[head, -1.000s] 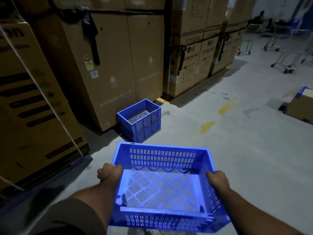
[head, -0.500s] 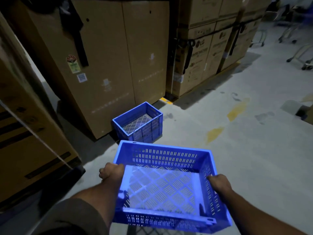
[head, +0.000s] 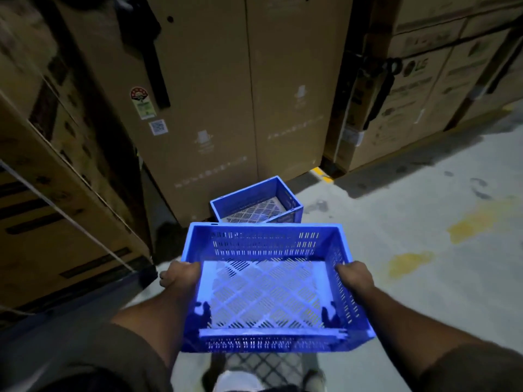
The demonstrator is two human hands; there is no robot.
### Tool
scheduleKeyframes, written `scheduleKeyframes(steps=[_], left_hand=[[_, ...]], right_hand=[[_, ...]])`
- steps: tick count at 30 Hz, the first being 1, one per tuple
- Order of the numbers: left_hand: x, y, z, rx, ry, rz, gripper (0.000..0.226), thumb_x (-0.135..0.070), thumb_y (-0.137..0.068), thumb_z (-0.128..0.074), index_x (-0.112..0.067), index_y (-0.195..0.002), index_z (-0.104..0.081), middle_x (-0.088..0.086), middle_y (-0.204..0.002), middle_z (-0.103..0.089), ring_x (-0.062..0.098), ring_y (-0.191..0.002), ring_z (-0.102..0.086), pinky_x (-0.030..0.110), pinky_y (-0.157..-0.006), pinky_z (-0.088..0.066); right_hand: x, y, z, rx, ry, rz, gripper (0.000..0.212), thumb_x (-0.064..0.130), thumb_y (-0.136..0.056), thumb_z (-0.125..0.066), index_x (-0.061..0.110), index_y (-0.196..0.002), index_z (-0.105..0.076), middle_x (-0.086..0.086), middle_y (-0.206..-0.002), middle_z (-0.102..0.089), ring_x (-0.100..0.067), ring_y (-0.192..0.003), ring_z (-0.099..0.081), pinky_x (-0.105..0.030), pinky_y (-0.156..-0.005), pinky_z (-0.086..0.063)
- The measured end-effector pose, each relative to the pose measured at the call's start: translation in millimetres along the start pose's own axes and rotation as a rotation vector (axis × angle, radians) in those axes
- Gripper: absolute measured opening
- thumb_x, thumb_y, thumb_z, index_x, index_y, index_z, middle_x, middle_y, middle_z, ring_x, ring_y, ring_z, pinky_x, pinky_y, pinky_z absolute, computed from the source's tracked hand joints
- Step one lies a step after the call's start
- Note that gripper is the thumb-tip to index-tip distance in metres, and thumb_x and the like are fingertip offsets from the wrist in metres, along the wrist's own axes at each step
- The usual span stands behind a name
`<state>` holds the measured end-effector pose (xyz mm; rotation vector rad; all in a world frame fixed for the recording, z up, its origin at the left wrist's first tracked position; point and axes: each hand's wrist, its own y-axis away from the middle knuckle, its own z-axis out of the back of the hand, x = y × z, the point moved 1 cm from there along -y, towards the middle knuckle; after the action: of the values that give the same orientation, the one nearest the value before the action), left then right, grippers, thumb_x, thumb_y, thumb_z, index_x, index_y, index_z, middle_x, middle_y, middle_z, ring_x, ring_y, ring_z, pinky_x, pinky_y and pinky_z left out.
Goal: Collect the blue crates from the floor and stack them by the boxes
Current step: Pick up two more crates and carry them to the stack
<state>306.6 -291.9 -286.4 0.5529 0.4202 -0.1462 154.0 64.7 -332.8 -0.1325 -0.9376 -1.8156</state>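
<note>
I carry an empty blue slotted crate (head: 268, 284) in front of me, held level above the floor. My left hand (head: 179, 275) grips its left rim and my right hand (head: 355, 275) grips its right rim. Just beyond it, a second blue crate (head: 288, 199) sits on the floor against the foot of a tall cardboard box (head: 226, 94); the carried crate hides its near edge.
Large cardboard boxes (head: 51, 179) wall in the left side, and more boxes (head: 410, 94) stand at the back right. Grey concrete floor (head: 438, 278) with yellow paint marks spreads to the right. My shoes show below the crate.
I have walked closer to the boxes. The crate on the floor now lies right behind the carried crate, and the tall box fills more of the view. Both hands keep their grip.
</note>
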Motion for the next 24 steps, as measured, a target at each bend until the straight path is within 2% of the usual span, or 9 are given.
scheduleKeyframes(steps=[2, 4, 7, 9, 13, 15, 18, 20, 24], left_hand=[[-5, -30, -19, 0.052, 0.039, -0.016, 0.054, -0.045, -0.072, -0.054, -0.009, -0.110, -0.067, 0.023, -0.126, -0.059, 0.041, -0.119, -0.052, 0.040, -0.099, -0.042], [3, -92, -55, 0.050, 0.053, 0.018, 0.063, -0.057, -0.059, -0.053, -0.013, -0.100, -0.070, 0.020, -0.111, -0.066, 0.042, -0.104, -0.061, 0.046, -0.094, -0.051], [-15, -119, -78, 0.020, 0.077, 0.033, 0.058, -0.059, -0.052, -0.053, -0.012, -0.081, -0.069, 0.017, -0.089, -0.069, 0.039, -0.089, -0.064, 0.048, -0.086, -0.055], [-36, -122, -83, 0.034, 0.084, 0.037, 0.055, -0.053, -0.054, -0.056, -0.011, -0.086, -0.070, 0.017, -0.092, -0.069, 0.039, -0.092, -0.064, 0.046, -0.087, -0.055], [-59, -180, -114, 0.070, 0.111, 0.095, 0.058, -0.050, -0.063, -0.059, -0.011, -0.105, -0.069, 0.018, -0.112, -0.066, 0.040, -0.105, -0.062, 0.050, -0.093, -0.053], [-87, -177, -114, 0.068, 0.109, 0.117, 0.061, -0.052, -0.065, -0.058, -0.009, -0.107, -0.067, 0.019, -0.115, -0.064, 0.041, -0.107, -0.060, 0.047, -0.094, -0.052], [-133, -167, -109, 0.050, 0.096, 0.230, 0.049, -0.042, -0.078, -0.065, -0.004, -0.108, -0.061, 0.025, -0.118, -0.059, 0.043, -0.110, -0.054, 0.039, -0.091, -0.046], [-146, -180, -116, 0.049, 0.088, 0.287, 0.048, -0.036, -0.079, -0.066, -0.001, -0.112, -0.063, 0.027, -0.119, -0.059, 0.043, -0.110, -0.055, 0.039, -0.091, -0.047], [-153, -216, -131, 0.076, 0.076, 0.328, 0.047, -0.036, -0.081, -0.063, -0.003, -0.114, -0.062, 0.027, -0.119, -0.058, 0.042, -0.111, -0.053, 0.036, -0.088, -0.045]], right_hand=[[21, -26, 10, 0.003, 0.027, 0.023, 0.046, 0.040, -0.071, -0.057, 0.003, -0.096, -0.068, -0.018, -0.098, -0.070, -0.033, -0.091, -0.067, -0.030, -0.074, -0.049], [40, -50, 18, 0.003, 0.054, 0.032, 0.046, 0.040, -0.070, -0.057, 0.005, -0.097, -0.068, -0.017, -0.100, -0.070, -0.033, -0.092, -0.067, -0.031, -0.078, -0.051], [71, -86, 23, 0.014, 0.066, 0.048, 0.047, 0.040, -0.067, -0.057, 0.007, -0.098, -0.068, -0.016, -0.101, -0.070, -0.034, -0.092, -0.066, -0.031, -0.078, -0.051], [92, -115, 21, 0.034, 0.086, 0.055, 0.049, 0.042, -0.066, -0.058, 0.007, -0.099, -0.068, -0.016, -0.103, -0.069, -0.034, -0.093, -0.066, -0.031, -0.079, -0.051], [135, -171, 9, 0.071, 0.144, 0.078, 0.054, 0.047, -0.069, -0.057, 0.006, -0.102, -0.068, -0.016, -0.105, -0.069, -0.033, -0.095, -0.066, -0.032, -0.082, -0.052], [152, -198, 0, 0.097, 0.184, 0.082, 0.048, 0.045, -0.075, -0.059, 0.005, -0.100, -0.069, -0.016, -0.104, -0.070, -0.032, -0.095, -0.067, -0.030, -0.080, -0.051], [178, -236, -9, 0.119, 0.244, 0.051, 0.042, 0.041, -0.078, -0.059, 0.005, -0.096, -0.069, -0.016, -0.102, -0.071, -0.031, -0.094, -0.067, -0.030, -0.078, -0.050], [195, -258, -19, 0.125, 0.298, 0.043, 0.043, 0.042, -0.079, -0.058, 0.005, -0.099, -0.069, -0.016, -0.105, -0.070, -0.032, -0.097, -0.066, -0.030, -0.080, -0.050], [229, -295, -47, 0.114, 0.379, 0.084, 0.038, 0.039, -0.083, -0.056, 0.008, -0.101, -0.069, -0.017, -0.109, -0.069, -0.034, -0.102, -0.064, -0.032, -0.084, -0.049]])
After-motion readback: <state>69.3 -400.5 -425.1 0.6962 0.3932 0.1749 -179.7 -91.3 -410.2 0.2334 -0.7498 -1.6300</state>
